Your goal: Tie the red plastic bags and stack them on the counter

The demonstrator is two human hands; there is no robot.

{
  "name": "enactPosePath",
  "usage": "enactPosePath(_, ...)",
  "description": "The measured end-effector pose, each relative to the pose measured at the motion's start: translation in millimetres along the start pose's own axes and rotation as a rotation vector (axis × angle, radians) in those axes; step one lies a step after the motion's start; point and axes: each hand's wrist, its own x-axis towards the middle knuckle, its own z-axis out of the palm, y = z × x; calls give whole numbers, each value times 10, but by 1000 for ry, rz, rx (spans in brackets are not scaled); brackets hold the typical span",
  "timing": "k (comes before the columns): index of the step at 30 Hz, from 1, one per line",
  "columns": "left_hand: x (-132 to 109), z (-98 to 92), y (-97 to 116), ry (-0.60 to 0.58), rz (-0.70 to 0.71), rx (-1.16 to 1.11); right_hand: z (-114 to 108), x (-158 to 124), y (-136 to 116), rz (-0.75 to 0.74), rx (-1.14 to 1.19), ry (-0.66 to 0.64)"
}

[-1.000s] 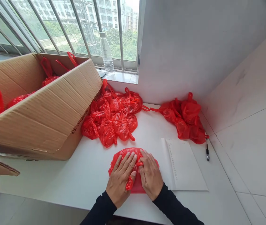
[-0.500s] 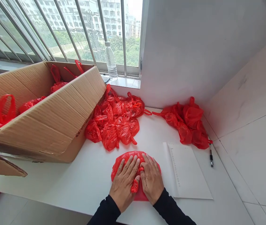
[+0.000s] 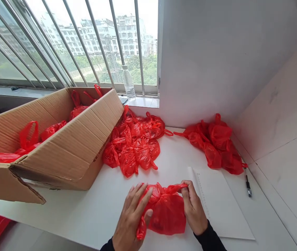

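Note:
A red plastic bag [image 3: 168, 212], gathered near its upper edge, is between my hands on the white table. My left hand [image 3: 130, 216] lies along its left side, fingers stretched out and slightly apart. One bag handle passes through the crook of that thumb, its end showing below. At the bag's upper right, my right hand [image 3: 193, 209] pinches the other handle, twisted and pulled sideways, between thumb and fingers. The bag's contents are hard to make out through the plastic.
Knotted red bags [image 3: 135, 146] are heaped beyond my hands. A cardboard box [image 3: 75, 139] holding more stands left. Right are a red cloth-like bundle [image 3: 213, 143], an open notebook [image 3: 224, 205] and a pen [image 3: 248, 184]. A water bottle [image 3: 128, 83] stands on the sill.
Both hands were pressed flat on the bag, close together. They have moved apart, the right one drawing a handle out to the right. The view has tilted up slightly.

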Motion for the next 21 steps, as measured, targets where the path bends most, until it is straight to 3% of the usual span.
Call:
enactPosePath(2, 72, 74, 60, -130, 112, 16, 47, -41, -13, -11, 43, -16)
enactPosePath(5, 214, 49, 38, -111, 27, -8, 26, -86, 45, -22, 105, 32)
enactPosePath(7, 359, -133, -93, 3, -106, -33, -54, -104, 109, -5, 153, 81)
enactPosePath(9, 563, -400, -306, 190, -264, -3, -135, -122, 161, 16, 201, 133)
enactPosePath(12, 923, -705, -714, 548, -438, 232, -156, -157, 204, 55, 251, 214)
enactPosePath(13, 1030, -731, -861, 597, -424, 315, -129, -170, 217, 60, 261, 230)
enactPosePath(15, 1192, -662, -1162, 521, -332, 497, -47, -192, 255, 58, 271, 243)
enactPosePath(18, 1308, -387, -1592, 161, -228, 606, 33, -189, 309, 45, 257, 240)
enactPosePath(19, 1328, -295, -1716, 118, -268, 624, 24, -165, 311, 34, 243, 235)
enactPosePath(21, 1372, -151, -1940, 143, -317, 598, -61, -66, 274, 0, 197, 214)
